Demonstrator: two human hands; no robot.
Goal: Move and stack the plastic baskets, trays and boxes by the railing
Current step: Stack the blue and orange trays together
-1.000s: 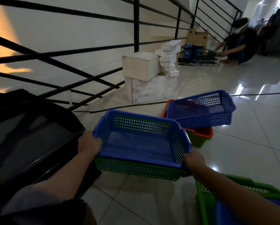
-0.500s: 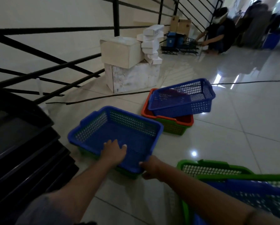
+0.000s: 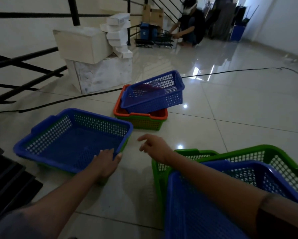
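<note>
Blue basket (image 3: 72, 138) sits on the floor tiles (image 3: 231, 104), nested in a green basket (image 3: 125, 147) of which only slivers of rim and wall show. Left hand (image 3: 106, 163) grips its near right corner: fingers over the rim, thumb on the outside. Right hand (image 3: 153, 147) is free, hovering above the floor just right of that corner, fingers loosely spread, holding nothing.

Step, as I read it: this pair is set down and the left hand is about to let go or give a last nudge.

Next candidate: the tilted blue basket (image 3: 155, 92), cocked in an orange basket (image 3: 141, 114) over another green one. It's not seated; needs squaring and pressing down, or lifting off. The right hand is nearer to it.

Also pending: the near stack, a blue basket (image 3: 213, 204) inside a large green basket (image 3: 274, 157), under the right forearm.

Look: open mesh walls and floor, solid rolled rim, handle notch at the far left corner. Light plastic, probably flexes if lifted by one corner.

Black railing (image 3: 32, 71) runs on the left.
</note>
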